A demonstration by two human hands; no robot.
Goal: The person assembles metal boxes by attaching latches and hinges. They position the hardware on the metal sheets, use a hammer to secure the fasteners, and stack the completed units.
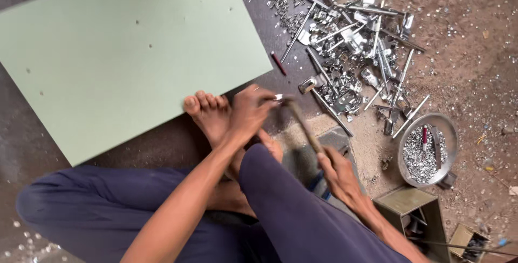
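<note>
the person sits on the floor [475,79] with legs folded, one bare foot [208,113] resting at the near edge of a pale green board [124,58].

left hand [249,113]: grip closed on a small bright metal piece [278,97], pinched at the fingertips just right of the board's near right corner.

right hand [337,172]: grip clamped around the wooden handle of a hammer [302,125]. the tool is blurred, and its head lies close against the piece in the left hand (contact itself cannot be confirmed).

state of work, as judged: one piece is under the hammer. a large loose heap of shiny metal fittings [350,42] lies far right and looks unsorted. a round metal bowl [450,149] to the right holds small silvery bits, with a red-handled tool lying in it. which of these are finished i cannot tell.

edges and room: the board's edge sits directly left of the working spot, and the foot and knee crowd it from the near side. the heap begins just beyond on the far side. a green metal box [404,201] stands near right, close by the right forearm. the freest ground is the dusty floor at far right.
</note>
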